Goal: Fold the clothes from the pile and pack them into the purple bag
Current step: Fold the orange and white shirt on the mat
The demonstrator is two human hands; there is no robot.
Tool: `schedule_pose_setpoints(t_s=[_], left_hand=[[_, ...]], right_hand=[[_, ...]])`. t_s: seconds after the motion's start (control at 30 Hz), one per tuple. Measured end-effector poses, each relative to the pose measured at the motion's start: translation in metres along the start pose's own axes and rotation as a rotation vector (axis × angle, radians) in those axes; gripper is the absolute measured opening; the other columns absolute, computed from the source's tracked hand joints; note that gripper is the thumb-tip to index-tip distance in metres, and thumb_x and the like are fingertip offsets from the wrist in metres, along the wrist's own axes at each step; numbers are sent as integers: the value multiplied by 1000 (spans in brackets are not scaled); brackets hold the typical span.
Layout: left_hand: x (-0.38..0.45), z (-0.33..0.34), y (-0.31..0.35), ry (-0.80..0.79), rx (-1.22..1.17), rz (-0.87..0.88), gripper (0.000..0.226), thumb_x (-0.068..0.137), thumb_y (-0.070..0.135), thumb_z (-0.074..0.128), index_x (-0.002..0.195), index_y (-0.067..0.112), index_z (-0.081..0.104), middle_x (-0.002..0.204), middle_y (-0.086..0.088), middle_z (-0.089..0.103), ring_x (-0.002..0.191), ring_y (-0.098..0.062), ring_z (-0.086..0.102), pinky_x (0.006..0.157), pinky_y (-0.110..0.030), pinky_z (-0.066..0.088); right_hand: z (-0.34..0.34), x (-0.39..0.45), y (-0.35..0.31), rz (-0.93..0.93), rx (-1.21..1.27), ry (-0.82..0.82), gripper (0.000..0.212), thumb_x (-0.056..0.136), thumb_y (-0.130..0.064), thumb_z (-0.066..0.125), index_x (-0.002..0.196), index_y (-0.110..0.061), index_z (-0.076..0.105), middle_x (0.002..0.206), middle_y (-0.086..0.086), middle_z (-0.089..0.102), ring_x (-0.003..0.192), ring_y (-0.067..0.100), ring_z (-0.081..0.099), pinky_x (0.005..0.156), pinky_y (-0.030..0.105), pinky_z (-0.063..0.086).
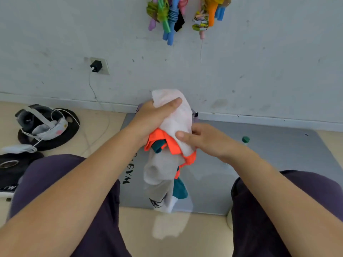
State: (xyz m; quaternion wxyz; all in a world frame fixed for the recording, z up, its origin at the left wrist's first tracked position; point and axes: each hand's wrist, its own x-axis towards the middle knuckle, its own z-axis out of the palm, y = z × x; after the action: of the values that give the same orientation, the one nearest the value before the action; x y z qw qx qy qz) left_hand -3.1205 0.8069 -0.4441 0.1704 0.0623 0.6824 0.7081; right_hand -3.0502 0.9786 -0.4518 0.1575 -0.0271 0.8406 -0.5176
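Both hands hold a mixed bundle of clothes up over a grey gym mat [259, 164], near the wall. Left hand [148, 121] wraps the upper part of a pale pink garment [176, 115], thumb curled over its front, fingers hidden behind the cloth. Right hand [202, 140] pinches the same pink piece lower down, thumb laid across its front, the other fingers curled behind. Below the grip hang an orange garment [172, 143], a teal piece [180, 188] and a grey garment [159, 175] with a dark print near its hem, all slack and tangled together. Purple bag: only a sliver of lilac edge [194, 116] shows behind the pink cloth, which may be it; cannot tell for sure. Handling, as a guess: light, soft, no stiffness at all, so each piece will sag and drag its neighbours along. The orange looks like a thin, slicker knit and is likely to slip. Best hold would be at a seam or hem edge, one garment at a time, shaken free of the rest before it is laid flat on the mat. A green bottle cap [246, 139] stands on the mat to the right.
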Motion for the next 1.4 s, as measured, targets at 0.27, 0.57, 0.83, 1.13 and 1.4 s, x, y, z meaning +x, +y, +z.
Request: schedule_pose_setpoints(t_s=[0.27,0.57,0.83,1.13,1.4], left_hand=[[7,-2,-10,-473,206,-79,39,63,55,76,98,38,76,107,8,75,100,-9,70,87,-25,55],[6,5,-22,-30,-4,-112,27,77,46,76,82,19,77,87,-2,76,74,-11,71,72,-26,57],[1,9,-12,-254,-351,-56,28,92,10,56,118,5,66,113,-14,69,102,-23,67,92,-38,55],[-9,9,-15,-350,100,17,77,64,41,82,134,31,50,125,8,67,117,-9,62,98,-33,51],[0,3,-18,-104,-106,-155,26,95,43,59,103,22,73,105,-3,76,98,-17,72,74,-29,57]], right_hand=[[-42,2,-3,-61,621,388,25,95,-27,56,89,-7,70,97,14,72,89,21,67,92,43,52],[-36,4,10,95,214,414,70,82,-65,61,137,-24,49,127,-7,61,113,8,59,94,26,45],[-9,-8,3,16,-83,120,69,75,-66,64,99,-2,62,86,11,66,76,17,61,78,41,53],[0,-8,2,-195,30,169,32,90,-32,68,93,0,65,84,17,62,76,13,55,72,33,45],[1,-11,0,-217,-60,108,17,87,-28,71,85,-11,72,81,-4,68,73,3,56,68,14,44]])
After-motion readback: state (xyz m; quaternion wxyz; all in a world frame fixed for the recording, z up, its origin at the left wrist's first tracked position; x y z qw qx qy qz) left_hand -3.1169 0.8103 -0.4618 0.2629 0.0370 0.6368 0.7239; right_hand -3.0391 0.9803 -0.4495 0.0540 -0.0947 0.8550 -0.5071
